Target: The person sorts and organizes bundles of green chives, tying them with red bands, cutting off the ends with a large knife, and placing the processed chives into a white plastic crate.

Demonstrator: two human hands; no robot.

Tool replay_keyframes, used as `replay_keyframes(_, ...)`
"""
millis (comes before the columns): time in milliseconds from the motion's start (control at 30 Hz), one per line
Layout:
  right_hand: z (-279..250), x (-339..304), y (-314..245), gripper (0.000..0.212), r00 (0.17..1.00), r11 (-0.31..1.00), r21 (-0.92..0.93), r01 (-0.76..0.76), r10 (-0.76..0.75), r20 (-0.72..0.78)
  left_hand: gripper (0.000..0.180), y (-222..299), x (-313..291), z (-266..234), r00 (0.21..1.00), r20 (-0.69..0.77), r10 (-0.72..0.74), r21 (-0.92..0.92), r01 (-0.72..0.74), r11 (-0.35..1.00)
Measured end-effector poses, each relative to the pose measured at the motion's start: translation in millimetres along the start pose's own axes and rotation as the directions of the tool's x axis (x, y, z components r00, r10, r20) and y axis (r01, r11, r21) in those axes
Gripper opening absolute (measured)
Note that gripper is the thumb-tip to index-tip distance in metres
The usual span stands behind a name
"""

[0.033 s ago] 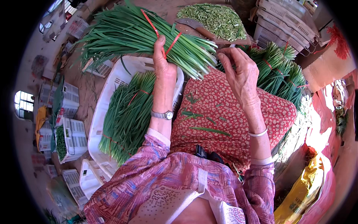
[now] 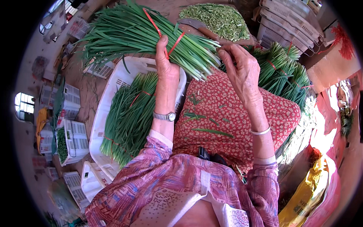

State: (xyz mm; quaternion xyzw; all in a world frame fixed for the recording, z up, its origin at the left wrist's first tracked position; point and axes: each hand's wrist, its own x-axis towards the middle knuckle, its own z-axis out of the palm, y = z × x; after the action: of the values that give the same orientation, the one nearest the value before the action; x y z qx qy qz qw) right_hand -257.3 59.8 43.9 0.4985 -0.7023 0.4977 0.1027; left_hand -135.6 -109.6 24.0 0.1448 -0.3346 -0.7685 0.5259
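My left hand [image 2: 166, 58] is wrapped round a thick bunch of garlic chives [image 2: 124, 34], tied with two red bands. Its green leaves fan out to the far left, while the pale cut ends point right over my lap. At those ends is my right hand [image 2: 242, 70], its thumb and fingertips drawn together in a pinch. Whatever they hold, if anything, is too small to make out. Below the bunch, a red floral apron [image 2: 211, 151] covers my lap, with loose bits of leaf [image 2: 212, 132] on it.
To my left stands a white crate [image 2: 99, 125] holding banded chive bunches [image 2: 130, 109]. More bunches [image 2: 283, 75] lie to the right. Ahead, a knife [image 2: 198, 26] lies beside chopped stem pieces [image 2: 215, 20]. Stacked crates [image 2: 287, 22] stand far right, a yellow sack [image 2: 306, 193] near right.
My right hand has shifted slightly left, closer to the pale stem ends. The left hand and the bunch stay almost where they were.
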Motion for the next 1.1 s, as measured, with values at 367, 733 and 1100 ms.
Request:
replay_keyframes(367, 17, -18, 45, 0.02, 0.976, 0.945, -0.325, -0.037, 0.104, 0.191, 0.048, 5, 4, -6, 0.995, 0.083, 0.049, 0.055, -0.054, 0.997)
replay_keyframes(733, 8, -31, 5, 0.04, 0.927, 0.912, -0.203, 0.357, -0.32, 0.197, 0.045, -3, 3, 5, 0.991, -0.119, -0.056, -0.018, 0.054, 0.998)
replay_keyframes(1100, -8, -20, -15, 0.035, 0.977, 0.957, -0.197, 0.214, -0.207, 0.06, 0.044, -10, 11, -8, 0.99, -0.139, -0.007, -0.031, 0.003, 1.0)
